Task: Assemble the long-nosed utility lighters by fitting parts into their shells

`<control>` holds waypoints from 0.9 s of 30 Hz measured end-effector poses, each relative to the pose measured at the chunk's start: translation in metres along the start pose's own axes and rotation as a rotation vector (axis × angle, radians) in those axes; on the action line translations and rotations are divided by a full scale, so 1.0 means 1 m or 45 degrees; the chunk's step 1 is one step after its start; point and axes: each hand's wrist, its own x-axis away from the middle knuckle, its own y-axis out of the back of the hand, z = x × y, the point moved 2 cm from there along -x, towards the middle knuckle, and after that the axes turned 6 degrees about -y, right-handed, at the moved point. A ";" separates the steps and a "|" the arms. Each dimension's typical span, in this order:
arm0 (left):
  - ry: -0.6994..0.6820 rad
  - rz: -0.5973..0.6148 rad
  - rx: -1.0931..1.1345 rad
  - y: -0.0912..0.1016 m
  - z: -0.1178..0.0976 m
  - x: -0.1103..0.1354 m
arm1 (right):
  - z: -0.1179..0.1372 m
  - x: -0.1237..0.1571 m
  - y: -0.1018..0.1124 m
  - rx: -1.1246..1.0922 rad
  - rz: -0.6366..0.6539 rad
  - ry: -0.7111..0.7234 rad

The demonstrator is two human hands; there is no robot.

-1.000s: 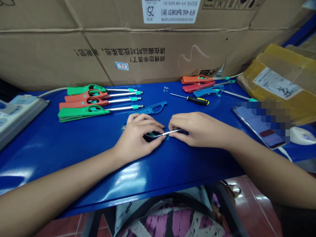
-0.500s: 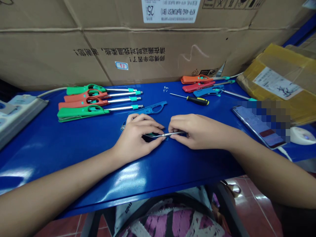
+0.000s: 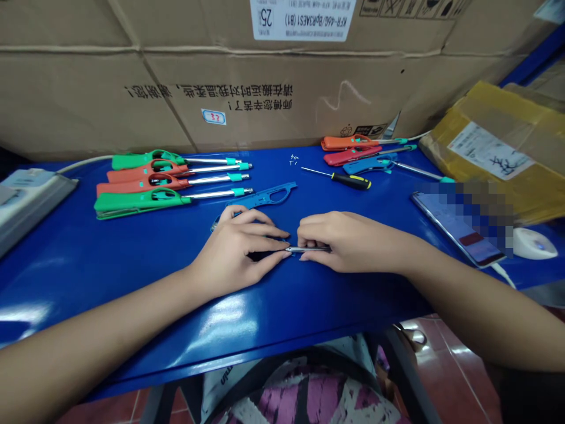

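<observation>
A thin metal tube (image 3: 309, 249) lies level between my two hands, low over the blue table. My right hand (image 3: 348, 241) is closed round its right part, fingers curled and thumb along the near side. At its left end, the thumb and fingertips of my left hand (image 3: 241, 244) pinch together; what else sits under that palm is hidden. Just beyond my left hand is a blue lighter handle shell (image 3: 271, 195), partly covered by the fingers. A small clear and metallic part (image 3: 215, 225) peeks out at the left of the knuckles.
Several long-necked lighters (image 3: 143, 204) lie in a row at left. More lighters (image 3: 353, 155), a screwdriver (image 3: 352, 180) and tiny screws (image 3: 293, 159) are farther back. At right are a phone (image 3: 459, 229), a white mouse-like device (image 3: 535, 243) and a taped parcel (image 3: 507, 135). A power strip (image 3: 33, 200) stands at left.
Both hands have come slightly lower and nearer to me with the tube. The tube now lies more level, and the thin green piece by my left fingers is no longer visible.
</observation>
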 end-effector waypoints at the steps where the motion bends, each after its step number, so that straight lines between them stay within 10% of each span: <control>1: -0.041 0.017 -0.023 0.001 0.000 0.000 | 0.000 0.000 0.000 0.000 -0.001 -0.007; 12: -0.309 0.164 -0.261 0.005 -0.003 -0.002 | 0.009 0.000 -0.004 0.235 -0.036 -0.032; 27: -0.235 0.045 -0.249 -0.001 -0.004 -0.001 | 0.003 -0.007 -0.008 0.177 -0.146 -0.056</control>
